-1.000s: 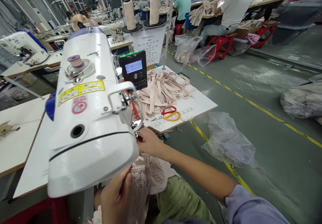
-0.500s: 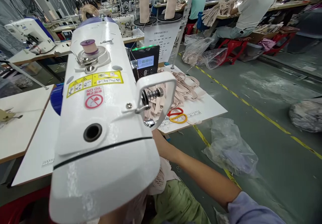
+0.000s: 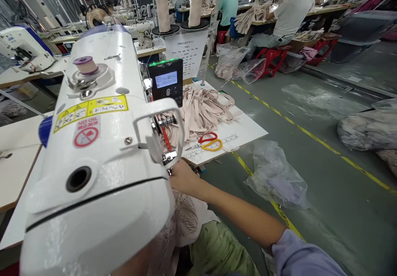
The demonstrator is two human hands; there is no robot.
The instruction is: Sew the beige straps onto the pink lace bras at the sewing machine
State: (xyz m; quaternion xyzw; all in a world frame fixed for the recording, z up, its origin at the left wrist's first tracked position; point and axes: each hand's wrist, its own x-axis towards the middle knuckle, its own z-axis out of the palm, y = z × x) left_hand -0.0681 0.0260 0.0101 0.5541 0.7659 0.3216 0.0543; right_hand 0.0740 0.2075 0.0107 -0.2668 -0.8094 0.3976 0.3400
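Behind sewing machine (image 3: 102, 210), right hand (image 3: 184, 179) part-hidden, lace (image 3: 186, 214) half-covered

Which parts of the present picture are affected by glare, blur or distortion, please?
Head view: glossy reflections on the white sewing machine; head view: lettering on the red label looks smeared; head view: a wide-angle look, with the machine's near end looming large; head view: the right hand fairly clear, though partly hidden.

Scissors (image 3: 202, 145) on the table (image 3: 248, 129), right of the sewing machine (image 3: 108, 160) (straps (image 3: 203, 110) just behind them)
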